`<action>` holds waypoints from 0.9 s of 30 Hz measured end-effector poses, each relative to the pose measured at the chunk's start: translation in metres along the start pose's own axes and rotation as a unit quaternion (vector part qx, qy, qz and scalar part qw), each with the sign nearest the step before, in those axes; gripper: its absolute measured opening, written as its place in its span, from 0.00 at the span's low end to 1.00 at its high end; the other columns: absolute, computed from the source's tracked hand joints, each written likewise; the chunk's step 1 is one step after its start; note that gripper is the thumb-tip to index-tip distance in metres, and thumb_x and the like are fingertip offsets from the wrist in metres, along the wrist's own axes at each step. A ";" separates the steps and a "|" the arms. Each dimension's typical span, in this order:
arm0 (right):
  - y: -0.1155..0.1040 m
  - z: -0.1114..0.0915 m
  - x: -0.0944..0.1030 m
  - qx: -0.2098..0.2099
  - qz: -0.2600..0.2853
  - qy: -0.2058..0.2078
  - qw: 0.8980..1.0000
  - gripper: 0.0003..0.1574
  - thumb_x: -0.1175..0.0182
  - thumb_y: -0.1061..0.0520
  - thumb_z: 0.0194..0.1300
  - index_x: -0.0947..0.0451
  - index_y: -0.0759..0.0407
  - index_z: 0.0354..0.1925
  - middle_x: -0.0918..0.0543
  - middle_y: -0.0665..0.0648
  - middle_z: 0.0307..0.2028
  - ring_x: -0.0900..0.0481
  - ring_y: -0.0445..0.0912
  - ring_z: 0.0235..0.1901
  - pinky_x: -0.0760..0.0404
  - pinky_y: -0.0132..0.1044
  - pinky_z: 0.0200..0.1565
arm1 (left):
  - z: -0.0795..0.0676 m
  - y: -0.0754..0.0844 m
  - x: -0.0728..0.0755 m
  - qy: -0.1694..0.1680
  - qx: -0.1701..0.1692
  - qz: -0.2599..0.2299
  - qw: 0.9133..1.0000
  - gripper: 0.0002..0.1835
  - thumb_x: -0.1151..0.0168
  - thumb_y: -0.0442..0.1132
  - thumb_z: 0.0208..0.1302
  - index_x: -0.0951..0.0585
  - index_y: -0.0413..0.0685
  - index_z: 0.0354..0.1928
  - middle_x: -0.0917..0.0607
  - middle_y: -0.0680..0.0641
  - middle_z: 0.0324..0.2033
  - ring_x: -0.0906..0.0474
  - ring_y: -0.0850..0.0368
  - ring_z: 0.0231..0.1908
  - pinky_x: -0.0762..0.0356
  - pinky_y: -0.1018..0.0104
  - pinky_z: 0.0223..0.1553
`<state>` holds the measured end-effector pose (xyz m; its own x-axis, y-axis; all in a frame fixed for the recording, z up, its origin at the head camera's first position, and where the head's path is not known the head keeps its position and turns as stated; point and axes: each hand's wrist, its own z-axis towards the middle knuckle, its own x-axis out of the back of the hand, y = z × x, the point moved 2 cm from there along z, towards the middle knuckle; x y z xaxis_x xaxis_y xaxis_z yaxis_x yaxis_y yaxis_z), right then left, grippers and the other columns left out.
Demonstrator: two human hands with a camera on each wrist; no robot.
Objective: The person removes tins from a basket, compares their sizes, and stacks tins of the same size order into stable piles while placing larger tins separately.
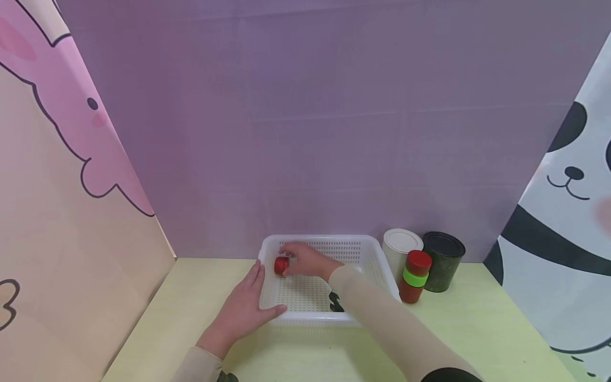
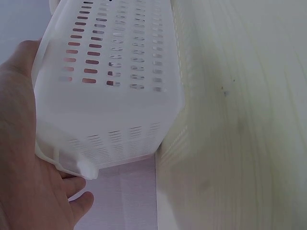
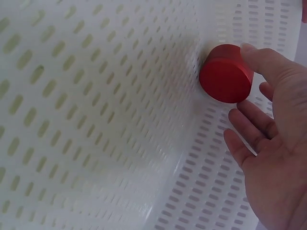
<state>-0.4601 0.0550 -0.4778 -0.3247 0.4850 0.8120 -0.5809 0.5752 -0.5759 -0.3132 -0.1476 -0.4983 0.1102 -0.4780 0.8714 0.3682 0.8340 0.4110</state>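
Observation:
My left hand [image 1: 241, 305] rests against the near left corner of a white perforated plastic basket [image 1: 324, 317], its thumb on the front rim. In the left wrist view, its fingers [image 2: 73, 186] lie along the basket's edge. Inside the basket, my right hand [image 1: 310, 260] is at a small red cylinder [image 3: 225, 82], close to the left wall. Its thumb [image 3: 249, 51] touches the cylinder's side, while the other fingers spread loosely by its edge. The cylinder's flat round end faces the right wrist camera. A dark item [image 1: 335, 302] lies partly hidden under the right sleeve.
Right of the basket stand a white-lidded can [image 1: 402, 241], a dark can [image 1: 444, 260] and a red container with a green band [image 1: 414, 278]. A purple cloth [image 1: 329, 132] hangs behind the pale table [image 1: 210, 281]; printed panels flank both sides.

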 end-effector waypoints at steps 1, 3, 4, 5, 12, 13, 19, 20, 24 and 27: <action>0.000 0.000 -0.001 0.002 -0.002 0.000 1.000 0.38 0.21 0.59 0.67 0.21 0.60 0.72 0.16 0.62 0.65 0.20 0.60 0.66 0.23 0.57 0.73 | 0.000 0.000 0.000 0.001 -0.001 -0.001 1.000 0.65 0.31 0.74 0.67 0.44 0.33 0.87 0.50 0.36 0.88 0.44 0.36 0.84 0.37 0.42 0.81; -0.001 0.001 -0.002 0.002 -0.009 -0.001 1.000 0.38 0.20 0.59 0.67 0.20 0.60 0.71 0.16 0.61 0.65 0.20 0.59 0.66 0.23 0.56 0.73 | 0.000 -0.001 -0.001 0.001 -0.002 -0.001 1.000 0.65 0.31 0.74 0.67 0.44 0.33 0.87 0.50 0.36 0.88 0.45 0.36 0.84 0.37 0.42 0.81; -0.002 0.001 -0.002 0.002 -0.012 -0.002 1.000 0.38 0.20 0.59 0.67 0.20 0.59 0.71 0.16 0.60 0.65 0.20 0.58 0.66 0.24 0.55 0.73 | 0.001 -0.001 -0.001 0.002 -0.003 0.000 1.000 0.65 0.31 0.75 0.67 0.44 0.33 0.87 0.50 0.36 0.88 0.45 0.36 0.84 0.37 0.42 0.81; -0.002 0.001 -0.003 0.002 -0.018 -0.004 1.000 0.38 0.20 0.59 0.67 0.20 0.59 0.72 0.15 0.59 0.64 0.20 0.57 0.66 0.24 0.54 0.74 | 0.001 -0.002 -0.002 0.002 -0.003 0.002 1.000 0.65 0.32 0.75 0.67 0.44 0.33 0.87 0.50 0.36 0.88 0.45 0.37 0.85 0.37 0.43 0.81; -0.008 0.000 -0.006 -0.013 -0.054 -0.016 0.998 0.38 0.19 0.59 0.67 0.19 0.56 0.72 0.18 0.57 0.66 0.24 0.55 0.67 0.25 0.53 0.75 | 0.000 -0.002 -0.001 0.006 -0.006 0.001 1.000 0.65 0.30 0.73 0.67 0.44 0.33 0.86 0.49 0.36 0.88 0.44 0.36 0.84 0.37 0.42 0.81; -0.008 0.000 -0.007 -0.015 -0.057 -0.019 0.998 0.38 0.19 0.59 0.67 0.19 0.55 0.72 0.19 0.57 0.67 0.25 0.54 0.69 0.26 0.53 0.76 | 0.000 -0.001 -0.001 0.006 -0.005 0.000 1.000 0.65 0.30 0.73 0.67 0.44 0.33 0.87 0.49 0.36 0.88 0.44 0.36 0.84 0.37 0.42 0.81; -0.006 0.002 -0.011 -0.018 -0.068 -0.026 0.997 0.38 0.19 0.59 0.67 0.20 0.54 0.72 0.19 0.57 0.68 0.24 0.52 0.68 0.25 0.49 0.75 | 0.000 -0.001 0.000 0.003 -0.002 -0.002 1.000 0.64 0.30 0.73 0.68 0.45 0.34 0.87 0.50 0.36 0.88 0.45 0.36 0.84 0.36 0.41 0.80; -0.006 0.002 -0.011 -0.018 -0.066 -0.027 0.997 0.37 0.19 0.59 0.67 0.19 0.54 0.71 0.19 0.56 0.67 0.24 0.52 0.67 0.24 0.48 0.74 | 0.000 -0.001 0.000 0.003 -0.002 -0.002 1.000 0.64 0.30 0.73 0.68 0.45 0.34 0.87 0.50 0.36 0.88 0.45 0.36 0.84 0.36 0.41 0.80; -0.006 0.001 -0.011 -0.018 -0.062 -0.031 0.997 0.36 0.19 0.61 0.67 0.19 0.54 0.69 0.18 0.54 0.62 0.22 0.48 0.61 0.20 0.44 0.69 | 0.000 -0.001 0.000 0.006 -0.005 0.001 1.000 0.64 0.30 0.73 0.68 0.45 0.33 0.87 0.50 0.36 0.88 0.45 0.36 0.84 0.36 0.42 0.81; -0.005 0.001 -0.010 -0.014 -0.060 -0.037 0.997 0.35 0.20 0.62 0.67 0.20 0.54 0.69 0.16 0.53 0.60 0.20 0.47 0.59 0.19 0.43 0.67 | 0.000 -0.002 -0.001 0.007 -0.006 -0.001 1.000 0.64 0.30 0.73 0.68 0.45 0.33 0.87 0.50 0.36 0.88 0.45 0.36 0.85 0.37 0.42 0.81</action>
<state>-0.4541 0.0466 -0.4831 -0.3097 0.3624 0.8791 -0.5986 0.6440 -0.4764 -0.3139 -0.1487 -0.5000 0.1223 -0.4837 0.8666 0.3797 0.8296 0.4094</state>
